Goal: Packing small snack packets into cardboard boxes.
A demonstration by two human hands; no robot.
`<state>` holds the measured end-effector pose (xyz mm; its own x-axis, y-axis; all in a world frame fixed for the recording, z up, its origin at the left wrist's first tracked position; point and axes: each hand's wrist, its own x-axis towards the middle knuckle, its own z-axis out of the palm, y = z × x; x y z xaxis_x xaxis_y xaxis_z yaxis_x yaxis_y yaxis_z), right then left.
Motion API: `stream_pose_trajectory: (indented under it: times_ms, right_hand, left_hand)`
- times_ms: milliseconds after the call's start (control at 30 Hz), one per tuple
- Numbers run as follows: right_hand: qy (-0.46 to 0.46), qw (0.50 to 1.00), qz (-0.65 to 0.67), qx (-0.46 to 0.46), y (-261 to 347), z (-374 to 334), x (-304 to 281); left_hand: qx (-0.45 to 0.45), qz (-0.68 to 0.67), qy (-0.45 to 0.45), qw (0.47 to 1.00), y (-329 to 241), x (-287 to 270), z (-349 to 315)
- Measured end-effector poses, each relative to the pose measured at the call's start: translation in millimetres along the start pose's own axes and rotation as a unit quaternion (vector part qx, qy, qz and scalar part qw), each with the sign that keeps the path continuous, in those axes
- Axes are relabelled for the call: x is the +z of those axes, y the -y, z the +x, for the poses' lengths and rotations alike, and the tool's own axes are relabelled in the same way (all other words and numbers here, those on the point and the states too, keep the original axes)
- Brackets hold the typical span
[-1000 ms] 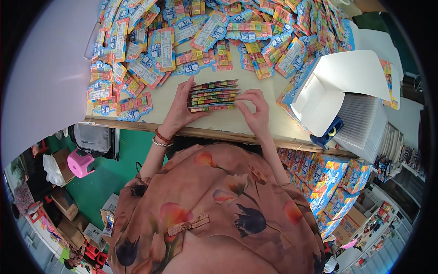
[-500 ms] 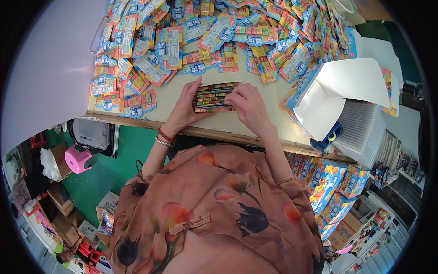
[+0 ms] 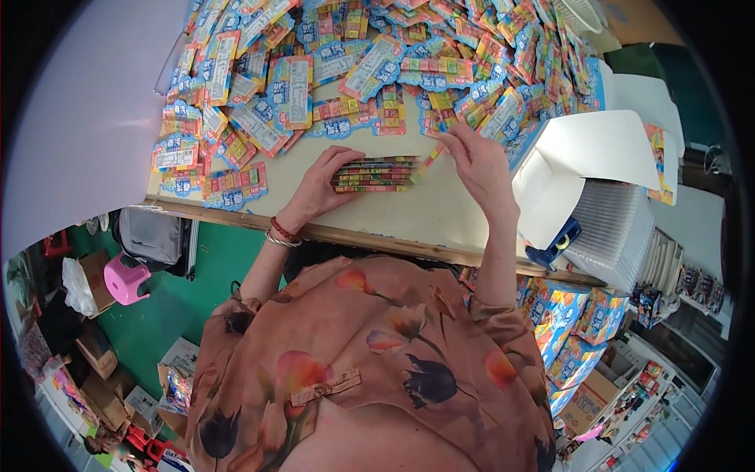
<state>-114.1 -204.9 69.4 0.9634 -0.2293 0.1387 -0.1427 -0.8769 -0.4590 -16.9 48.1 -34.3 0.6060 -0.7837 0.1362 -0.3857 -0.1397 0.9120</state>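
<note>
My left hand [image 3: 321,189] is closed round the left end of a row of candy packs [image 3: 373,175]. They stand on edge, pressed side by side, close to the table's front edge. Just right of that row, my right hand [image 3: 481,169] pinches a single candy pack [image 3: 427,164] by its upper end. This pack slants, its lower end beside the row's right end; I cannot tell whether the two touch. Beyond both hands, many loose blue, red and yellow candy packs [image 3: 346,59] lie in a heap, some face up and some face down.
An opened white carton [image 3: 550,185] stands at the right, beside a blue tape dispenser [image 3: 557,244] and a stack of clear plastic trays [image 3: 609,224]. Printed boxes [image 3: 554,315] are piled below the table's right side. A pink stool [image 3: 126,279] stands on the green floor.
My right hand has moved right and away from the row, now with one candy pack in its pinch. The left hand stays on the row.
</note>
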Motion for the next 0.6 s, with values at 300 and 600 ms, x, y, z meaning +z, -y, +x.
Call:
stream_pose_trajectory:
  times_ms: [300,600]
  right_hand:
    - [0.043,0.991,0.126,0.002,15.1,3.9,17.5]
    - [0.244,0.915,0.316,-0.065,31.8,21.6,85.4]
  left_hand:
    - [-0.001,0.002,0.059,0.998,0.5,-6.3,-22.7]
    - [0.021,0.076,-0.052,0.996,-5.6,-4.0,-23.3]
